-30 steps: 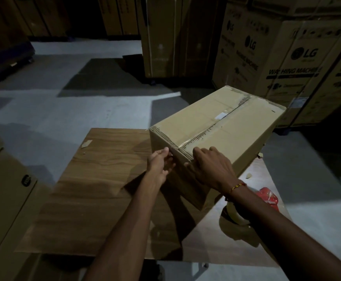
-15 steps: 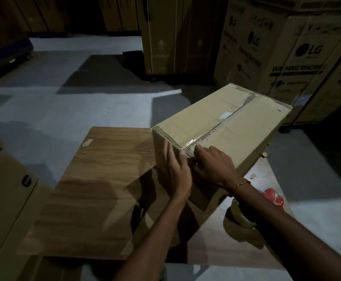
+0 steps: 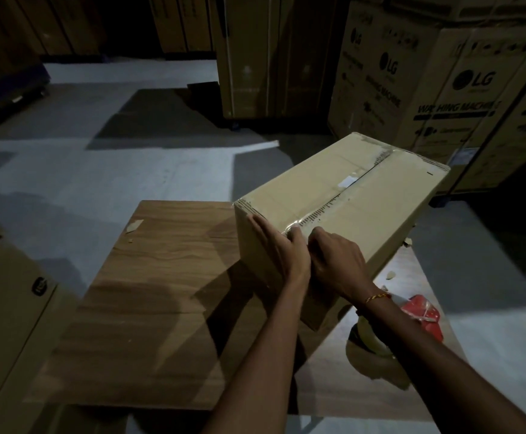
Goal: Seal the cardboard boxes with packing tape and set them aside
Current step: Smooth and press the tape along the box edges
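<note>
The cardboard box [image 3: 349,208] lies on the wooden table [image 3: 161,292], at the far right corner, and its far end reaches out beyond the far edge of the table. It is turned at an angle to the table edges. The two top flaps are closed, and a strip of clear packing tape [image 3: 327,208] runs along the seam between them, from the near end toward the far end. A small white label [image 3: 346,182] sits beside the seam, near the middle of the top.

The left hand [image 3: 280,245] is flat and open, the fingers stretched out together, pressed against the near end face of the box just below the top edge. The right hand [image 3: 337,261] rests on the near top edge at the seam, with fingers bent and pressing down on the end of the tape; it does not pinch anything that can be seen. The two hands touch each other. On the right wrist there is a thin thread bracelet [image 3: 377,298].

Near the right edge of the table, partly hidden under the right forearm, lies a tape dispenser [image 3: 424,314] with a red body and a pale roll. Some small scraps [image 3: 134,226] lie near the far left corner.

Around the table stand large cartons [image 3: 462,89] printed with LG and washing machine.
</note>
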`<action>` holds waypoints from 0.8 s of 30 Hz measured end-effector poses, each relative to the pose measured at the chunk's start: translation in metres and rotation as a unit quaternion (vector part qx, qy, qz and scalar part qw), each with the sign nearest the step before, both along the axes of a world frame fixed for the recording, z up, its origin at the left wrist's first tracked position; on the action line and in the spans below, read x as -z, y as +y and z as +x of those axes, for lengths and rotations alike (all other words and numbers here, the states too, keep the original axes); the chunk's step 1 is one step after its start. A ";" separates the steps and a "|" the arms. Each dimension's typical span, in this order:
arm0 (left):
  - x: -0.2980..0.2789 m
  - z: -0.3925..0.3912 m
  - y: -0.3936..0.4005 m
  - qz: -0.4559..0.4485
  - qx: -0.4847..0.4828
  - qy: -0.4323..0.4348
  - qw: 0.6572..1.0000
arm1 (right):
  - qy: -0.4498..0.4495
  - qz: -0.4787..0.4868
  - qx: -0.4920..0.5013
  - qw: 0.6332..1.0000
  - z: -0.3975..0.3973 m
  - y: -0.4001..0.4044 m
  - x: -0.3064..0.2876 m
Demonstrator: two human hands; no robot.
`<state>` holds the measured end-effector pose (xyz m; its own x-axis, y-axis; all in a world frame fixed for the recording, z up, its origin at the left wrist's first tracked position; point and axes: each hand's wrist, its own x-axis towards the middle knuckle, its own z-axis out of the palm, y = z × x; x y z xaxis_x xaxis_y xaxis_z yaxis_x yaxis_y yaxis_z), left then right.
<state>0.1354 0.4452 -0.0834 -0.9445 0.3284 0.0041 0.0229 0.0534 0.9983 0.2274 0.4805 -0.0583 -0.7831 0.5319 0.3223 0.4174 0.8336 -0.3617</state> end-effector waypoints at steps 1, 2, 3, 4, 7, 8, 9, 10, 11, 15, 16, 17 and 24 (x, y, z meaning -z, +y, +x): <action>-0.003 -0.005 0.004 -0.009 -0.010 -0.013 1.000 | 0.000 0.002 0.006 1.000 0.000 -0.001 0.001; -0.006 -0.010 0.007 -0.017 -0.020 -0.021 0.999 | 0.004 0.004 0.011 1.000 0.000 -0.002 0.002; -0.007 -0.016 0.011 -0.023 -0.029 -0.025 0.999 | 0.006 0.005 0.014 1.000 -0.001 -0.003 0.002; -0.009 -0.021 0.014 -0.027 -0.038 -0.027 0.999 | 0.008 0.005 0.017 1.000 -0.001 -0.003 0.002; -0.009 -0.040 0.014 -0.038 -0.049 -0.027 0.998 | 0.006 0.009 0.016 1.000 0.000 -0.002 0.004; -0.010 -0.047 0.012 -0.044 -0.049 -0.023 0.998 | 0.005 0.013 0.014 1.000 0.001 -0.002 0.005; -0.009 -0.055 0.010 -0.051 -0.048 -0.021 0.997 | 0.003 0.018 0.011 1.000 0.001 -0.001 0.005; -0.009 -0.063 0.009 -0.055 -0.048 -0.023 0.997 | 0.001 0.021 0.007 1.000 0.001 -0.001 0.006; -0.009 -0.073 0.008 -0.056 -0.052 -0.031 0.997 | -0.001 0.022 0.004 1.000 0.001 -0.001 0.005; -0.011 -0.113 0.001 -0.052 -0.037 -0.090 0.994 | -0.048 0.030 0.028 0.998 -0.007 -0.005 0.001; -0.011 -0.119 -0.002 -0.056 -0.022 -0.091 0.994 | -0.063 0.037 0.040 0.997 -0.011 -0.006 -0.002; -0.010 -0.125 -0.005 -0.061 -0.010 -0.080 0.995 | -0.079 0.046 0.051 0.995 -0.018 -0.007 -0.005; -0.006 -0.130 -0.009 -0.077 0.016 -0.030 0.996 | -0.104 0.105 0.069 0.987 -0.035 -0.015 -0.004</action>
